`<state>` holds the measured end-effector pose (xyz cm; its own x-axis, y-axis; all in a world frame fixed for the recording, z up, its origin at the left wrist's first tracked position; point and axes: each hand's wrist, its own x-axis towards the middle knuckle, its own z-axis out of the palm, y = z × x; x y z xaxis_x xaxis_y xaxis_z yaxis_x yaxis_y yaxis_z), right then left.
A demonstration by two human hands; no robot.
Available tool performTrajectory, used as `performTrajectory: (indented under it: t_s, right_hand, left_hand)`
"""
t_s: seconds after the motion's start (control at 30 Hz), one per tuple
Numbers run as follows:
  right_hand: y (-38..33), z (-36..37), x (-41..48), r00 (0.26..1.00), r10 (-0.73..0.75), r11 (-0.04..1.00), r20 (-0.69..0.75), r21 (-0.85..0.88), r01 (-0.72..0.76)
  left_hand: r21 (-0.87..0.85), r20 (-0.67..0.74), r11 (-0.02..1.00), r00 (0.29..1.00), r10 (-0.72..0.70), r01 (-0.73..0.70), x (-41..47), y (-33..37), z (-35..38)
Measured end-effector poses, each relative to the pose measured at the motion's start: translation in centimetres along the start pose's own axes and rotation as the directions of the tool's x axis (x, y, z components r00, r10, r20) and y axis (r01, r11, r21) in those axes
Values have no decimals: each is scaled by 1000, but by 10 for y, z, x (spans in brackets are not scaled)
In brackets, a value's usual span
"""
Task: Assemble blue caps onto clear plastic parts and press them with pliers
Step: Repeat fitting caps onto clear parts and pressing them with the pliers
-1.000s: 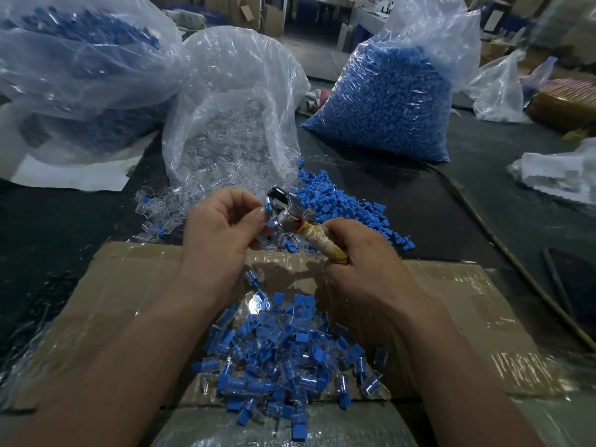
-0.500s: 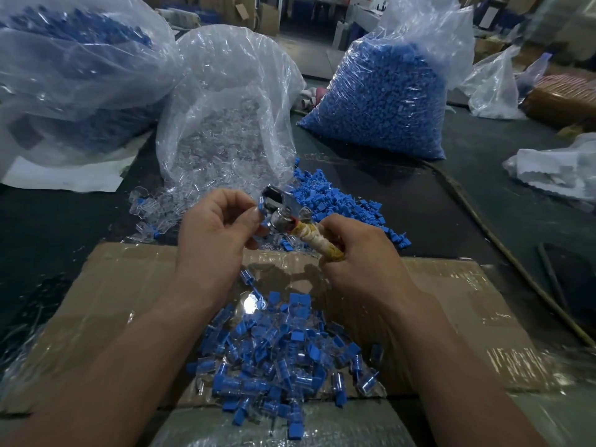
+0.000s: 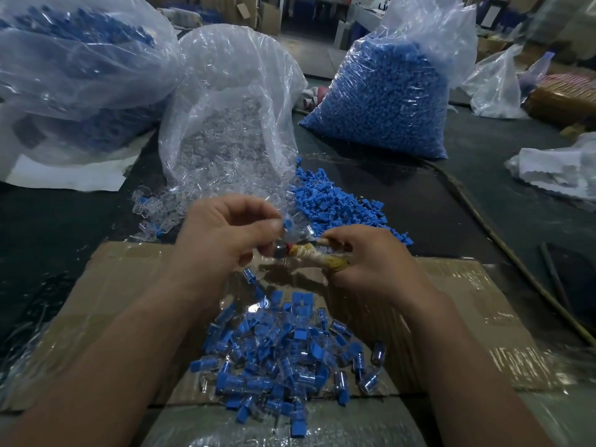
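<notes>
Right now the left hand [image 3: 225, 233] pinches a clear plastic part with a blue cap [image 3: 288, 224] between thumb and forefinger, fingers clamped on it, holding it just above the far edge of the cardboard sheet [image 3: 467, 304]. Beside it, the right hand [image 3: 371, 262] is wrapped shut around the tape-bound handles of the pliers [image 3: 309, 253], whose head points left toward the held part; the jaws are blurred and partly hidden behind the left fingers, so I cannot tell whether they are on the cap or only touching near it.

To do this press well, I judge the cap should sit square on the clear body before any squeeze, with the left fingertips kept back from the jaws. A short, firm squeeze is likely enough; the clear plastic looks thin and could crack or skew under a hard or slanted bite.

Finished pieces [image 3: 283, 356] lie heaped on the near cardboard. Loose blue caps [image 3: 335, 201] sit just far of the hands on the table [image 3: 451, 201], and the bag of clear parts [image 3: 225, 130] stands far left of them, spilling a few out
</notes>
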<state>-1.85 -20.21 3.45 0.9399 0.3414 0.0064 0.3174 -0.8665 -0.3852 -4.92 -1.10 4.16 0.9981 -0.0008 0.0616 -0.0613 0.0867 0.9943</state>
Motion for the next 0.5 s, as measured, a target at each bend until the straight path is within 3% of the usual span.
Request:
performTrajectory:
  t_s: [0.13,0.4,0.5]
  right_hand:
    - [-2,1,1,998,16,1000,58,-20,-15]
    - [2,3,3,994,70,997,82,-33,-68]
    - [2,4,3,994,70,997,84,-23,-68]
  left_hand:
    - [122,277,991,957,-89,57,-6,2,5]
    - [318,579,947,799,-163,-37,-7,-4,8]
    - [322,617,946,766,-178,-40,-8,-3,7]
